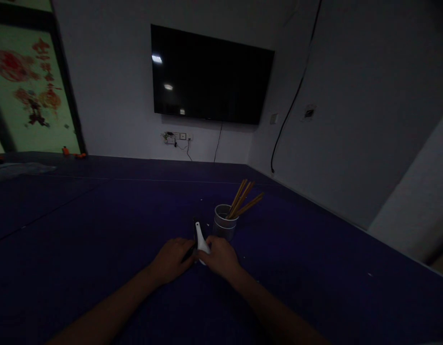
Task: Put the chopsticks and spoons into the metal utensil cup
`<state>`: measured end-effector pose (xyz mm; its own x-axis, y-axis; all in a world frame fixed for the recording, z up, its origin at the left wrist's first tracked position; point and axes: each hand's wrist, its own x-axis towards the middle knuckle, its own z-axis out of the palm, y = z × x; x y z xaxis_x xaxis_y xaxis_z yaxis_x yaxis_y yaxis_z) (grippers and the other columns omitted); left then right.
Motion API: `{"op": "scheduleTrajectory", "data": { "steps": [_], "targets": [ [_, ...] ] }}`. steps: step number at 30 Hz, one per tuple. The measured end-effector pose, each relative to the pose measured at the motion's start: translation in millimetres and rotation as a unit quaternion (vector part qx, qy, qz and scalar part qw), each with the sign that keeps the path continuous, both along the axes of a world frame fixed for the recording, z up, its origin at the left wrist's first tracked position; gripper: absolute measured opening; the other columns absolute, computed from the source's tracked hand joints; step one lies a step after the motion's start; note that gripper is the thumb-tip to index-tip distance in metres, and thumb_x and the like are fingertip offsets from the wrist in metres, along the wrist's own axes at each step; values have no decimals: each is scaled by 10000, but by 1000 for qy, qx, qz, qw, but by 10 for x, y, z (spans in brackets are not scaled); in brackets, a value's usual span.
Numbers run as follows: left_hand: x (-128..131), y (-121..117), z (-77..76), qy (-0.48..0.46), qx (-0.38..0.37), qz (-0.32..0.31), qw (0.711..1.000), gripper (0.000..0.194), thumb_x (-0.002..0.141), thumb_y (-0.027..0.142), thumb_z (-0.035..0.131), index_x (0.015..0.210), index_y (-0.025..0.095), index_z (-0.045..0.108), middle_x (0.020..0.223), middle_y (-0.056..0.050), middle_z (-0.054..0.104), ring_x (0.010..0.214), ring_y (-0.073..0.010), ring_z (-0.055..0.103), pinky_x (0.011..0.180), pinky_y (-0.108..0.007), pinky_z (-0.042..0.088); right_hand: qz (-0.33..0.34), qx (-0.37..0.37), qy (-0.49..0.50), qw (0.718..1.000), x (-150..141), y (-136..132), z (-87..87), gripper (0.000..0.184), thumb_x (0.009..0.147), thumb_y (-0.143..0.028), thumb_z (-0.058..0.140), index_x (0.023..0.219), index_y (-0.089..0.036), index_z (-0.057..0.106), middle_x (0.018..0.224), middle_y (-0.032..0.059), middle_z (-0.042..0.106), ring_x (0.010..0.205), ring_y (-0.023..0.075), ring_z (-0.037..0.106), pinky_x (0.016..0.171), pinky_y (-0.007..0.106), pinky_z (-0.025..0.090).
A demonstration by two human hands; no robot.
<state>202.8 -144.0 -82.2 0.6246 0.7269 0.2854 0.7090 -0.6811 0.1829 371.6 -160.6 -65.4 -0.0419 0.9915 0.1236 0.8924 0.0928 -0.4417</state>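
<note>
Right hand clamps fingers on one white spoon, left hand on one dark utensil; farther right, one can holds sticks (count unclear).

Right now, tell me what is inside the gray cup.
Several thin brown sticks stand in the gray cup, leaning toward the right of the picture. The cup's wall hides their lower ends and whatever lies at the bottom.

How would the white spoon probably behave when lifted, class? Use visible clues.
The white spoon is probably stiff, as its handle extends past the right hand without visible sagging. Its smooth-looking surface may feel slippery. It could weigh more toward its broader, partly hidden end, though the material is hard to tell.
</note>
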Motion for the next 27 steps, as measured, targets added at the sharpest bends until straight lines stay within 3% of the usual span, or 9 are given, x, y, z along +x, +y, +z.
{"op": "scheduleTrajectory", "data": {
  "steps": [11,18,25,27],
  "targets": [
    [3,2,-1,-6,3,-4,1000,277,893,371,397,1001,181,565,979,-83,654,883,-221,595,753,-345,442,71,-2,54,996,50,79,-71,153,794,-323,579,812,-179,626,762,7,667,646,121,578,521,204,307],
    [1,21,-36,-6,8,-4,1000,240,882,354,419,969,178,558,937,-78,655,852,-210,599,741,-327,437,73,124,-11,989,11,-8,-35,176,888,-340,493,828,-206,590,702,-11,666,628,126,601,514,221,273],
    [1,32,-49,-19,17,-2,1000,283,881,396,423,1006,182,558,957,-77,650,858,-212,590,746,-332,427,91,203,18,975,6,-21,-73,90,845,-207,537,835,-220,626,793,2,690,735,149,636,602,211,376],
    [-5,24,-37,-24,15,4,1000,333,880,461,407,954,180,569,913,-70,646,831,-210,585,720,-325,422,97,217,28,971,13,-15,-86,172,806,-124,533,890,-229,640,845,8,697,767,150,640,644,212,403]
  ]
}}
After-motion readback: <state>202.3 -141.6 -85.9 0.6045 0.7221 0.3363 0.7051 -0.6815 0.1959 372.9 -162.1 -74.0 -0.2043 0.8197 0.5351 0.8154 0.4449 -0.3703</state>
